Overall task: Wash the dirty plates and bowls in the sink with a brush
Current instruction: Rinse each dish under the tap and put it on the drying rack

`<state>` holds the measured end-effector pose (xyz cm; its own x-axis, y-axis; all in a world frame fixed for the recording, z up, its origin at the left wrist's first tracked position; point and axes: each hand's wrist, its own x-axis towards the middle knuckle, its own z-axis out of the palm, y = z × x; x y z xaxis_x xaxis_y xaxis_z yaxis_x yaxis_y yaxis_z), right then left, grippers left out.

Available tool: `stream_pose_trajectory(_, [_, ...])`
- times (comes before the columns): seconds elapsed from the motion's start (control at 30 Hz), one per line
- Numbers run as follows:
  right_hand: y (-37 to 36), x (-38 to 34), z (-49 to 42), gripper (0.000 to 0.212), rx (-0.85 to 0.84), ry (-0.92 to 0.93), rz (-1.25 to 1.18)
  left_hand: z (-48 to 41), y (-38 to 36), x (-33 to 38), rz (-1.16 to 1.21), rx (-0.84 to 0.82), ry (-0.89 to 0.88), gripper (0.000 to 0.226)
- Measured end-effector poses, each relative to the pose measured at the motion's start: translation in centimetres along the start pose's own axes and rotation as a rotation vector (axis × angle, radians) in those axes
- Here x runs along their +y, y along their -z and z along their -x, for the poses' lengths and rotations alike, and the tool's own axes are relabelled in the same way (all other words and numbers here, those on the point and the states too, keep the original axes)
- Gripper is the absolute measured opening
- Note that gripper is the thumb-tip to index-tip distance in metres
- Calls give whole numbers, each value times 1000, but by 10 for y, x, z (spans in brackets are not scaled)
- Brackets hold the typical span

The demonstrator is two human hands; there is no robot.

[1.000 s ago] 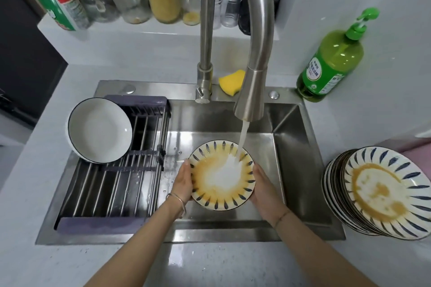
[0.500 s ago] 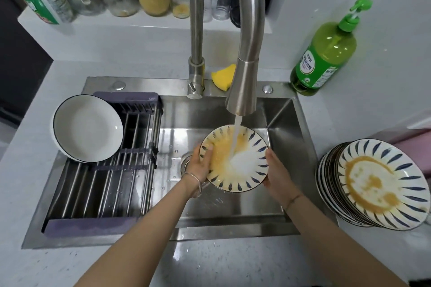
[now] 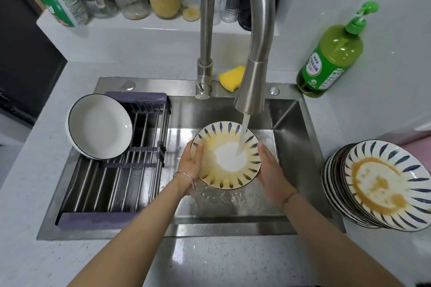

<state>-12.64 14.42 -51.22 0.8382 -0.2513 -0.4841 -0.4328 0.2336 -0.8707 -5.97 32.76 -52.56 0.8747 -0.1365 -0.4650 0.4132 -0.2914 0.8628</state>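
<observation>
At frame centre, over the stainless steel sink (image 3: 294, 144), left hand (image 3: 191, 163) and right hand (image 3: 270, 166) curl fingers around a round blue-petalled ceramic plate (image 3: 225, 176) whose sauce stain has rinsed paler within a second, brushing still ahead.

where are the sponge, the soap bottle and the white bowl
sponge (image 3: 229, 78), head view, its yellow top face
soap bottle (image 3: 333, 53), head view, its green body
white bowl (image 3: 100, 127), head view, its inside bottom

Home kitchen (sink (image 3: 294, 144), dish soap (image 3: 331, 60))
</observation>
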Motion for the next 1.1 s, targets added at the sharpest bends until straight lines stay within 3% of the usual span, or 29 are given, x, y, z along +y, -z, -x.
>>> stream_pose_trajectory(0.13, [16,3,12,65,-21,378,484,-2,-3,3,37,-35,82,59])
stream_pose_trajectory(0.23, [30,14,17,73,-107,695,1005,-3,-5,8,93,-53,167,61])
stream_pose_trajectory(0.3, [34,20,16,68,-159,866,1240,-7,-5,11,1,-77,179,66])
stream_pose_trajectory(0.43, [30,19,8,35,-243,999,1279,-18,-4,15,-13,-178,236,65])
stream_pose_trajectory(0.5, [23,12,7,31,-265,946,1220,-20,3,22,99,-272,343,69])
stream_pose_trajectory(0.6, [12,-5,16,32,-228,704,1000,-25,9,24,254,-399,431,79])
stream_pose_trajectory(0.67, [3,-11,17,18,-172,473,765,-28,8,21,281,-420,448,81])
stream_pose_trajectory(0.83, [-2,-2,-1,22,-20,-12,-31,-18,-9,2,317,-353,480,59])
stream_pose_trajectory(0.97, [0,18,-10,43,-21,-172,-368,-14,-17,-23,302,-307,533,69])
stream_pose_trajectory(1.1, [-2,29,-8,40,0,-239,-470,-8,-23,-30,312,-230,477,48])
